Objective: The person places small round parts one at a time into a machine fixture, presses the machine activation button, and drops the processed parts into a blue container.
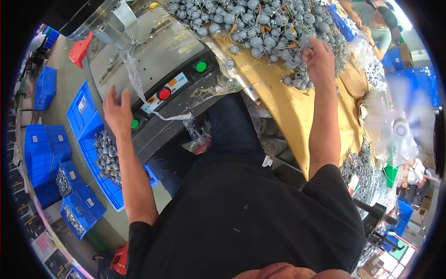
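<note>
My left hand (118, 111) hovers at the left front corner of a metal machine table (153, 51), close to a green button (134, 123). Its thumb and fingers are apart, with nothing between them. My right hand (320, 63) is at the near edge of a heap of grey balls (262, 21) with thin wires and orange tags. Its fingers are bent together beside one ball; whether they grip it is hard to make out. The heap lies on a yellow-brown sheet (297, 125). Clear plastic film (134, 76) trails across the machine.
A red button (164, 93) and another green button (200, 66) line the machine's front. Blue bins (86, 153), some with grey parts, stand at left. A spinning fan (400, 128) is at right. Another person (381, 30) works at upper right; someone else sits farther back (413, 172).
</note>
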Demonstrator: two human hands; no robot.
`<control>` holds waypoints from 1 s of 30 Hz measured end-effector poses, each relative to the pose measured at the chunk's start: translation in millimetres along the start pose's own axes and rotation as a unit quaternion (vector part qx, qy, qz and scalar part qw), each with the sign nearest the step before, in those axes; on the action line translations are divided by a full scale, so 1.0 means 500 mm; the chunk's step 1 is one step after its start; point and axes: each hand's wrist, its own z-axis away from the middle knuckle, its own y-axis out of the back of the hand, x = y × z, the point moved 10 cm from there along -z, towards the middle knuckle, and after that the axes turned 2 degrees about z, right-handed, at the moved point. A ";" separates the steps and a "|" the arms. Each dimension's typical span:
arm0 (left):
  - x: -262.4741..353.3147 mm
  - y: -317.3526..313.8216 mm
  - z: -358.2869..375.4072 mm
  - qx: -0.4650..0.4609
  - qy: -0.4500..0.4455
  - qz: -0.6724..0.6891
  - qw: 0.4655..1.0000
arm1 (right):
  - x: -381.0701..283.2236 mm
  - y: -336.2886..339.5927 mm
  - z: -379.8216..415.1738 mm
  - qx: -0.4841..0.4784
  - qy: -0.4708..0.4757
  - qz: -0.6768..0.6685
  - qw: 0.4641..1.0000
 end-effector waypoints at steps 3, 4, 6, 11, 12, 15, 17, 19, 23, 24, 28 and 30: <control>0.045 -0.069 -0.058 -0.041 -0.008 -0.065 0.997 | -0.014 0.001 -0.016 0.004 0.022 -0.045 0.999; 0.055 -0.087 -0.074 -0.061 -0.001 -0.087 0.994 | -0.025 -0.004 -0.016 0.007 0.030 -0.037 0.999; 0.055 -0.119 -0.094 -0.086 0.018 -0.096 0.992 | -0.035 -0.018 -0.012 -0.028 0.025 0.052 0.998; 0.067 -0.160 -0.142 -0.082 0.025 -0.103 0.991 | 0.026 -0.052 0.065 -0.230 0.001 0.503 0.833; 0.077 -0.163 -0.152 -0.070 0.012 -0.074 0.995 | 0.026 -0.056 0.078 -0.230 0.019 0.558 0.797; 0.142 -0.161 -0.192 -0.025 -0.030 0.004 0.999 | -0.014 -0.077 0.111 -0.177 0.089 0.644 0.739; 0.193 -0.165 -0.207 0.000 -0.072 0.061 0.996 | -0.095 -0.125 0.122 -0.093 0.160 0.595 0.782; 0.242 -0.206 -0.237 -0.030 -0.177 0.067 0.981 | -0.125 -0.204 0.125 -0.120 0.248 0.595 0.755; 0.340 -0.242 -0.168 -0.109 -0.062 0.104 0.987 | -0.010 -0.290 0.073 -0.252 0.290 0.685 0.619; 0.330 -0.237 -0.153 -0.114 -0.064 0.112 0.985 | 0.030 -0.294 0.050 -0.277 0.287 0.723 0.564; 0.236 -0.203 -0.131 -0.043 -0.055 0.105 0.992 | 0.022 -0.302 0.031 -0.272 0.292 0.706 0.585; 0.180 -0.147 -0.150 0.037 -0.075 0.028 0.996 | -0.001 -0.290 0.011 -0.288 0.256 0.618 0.685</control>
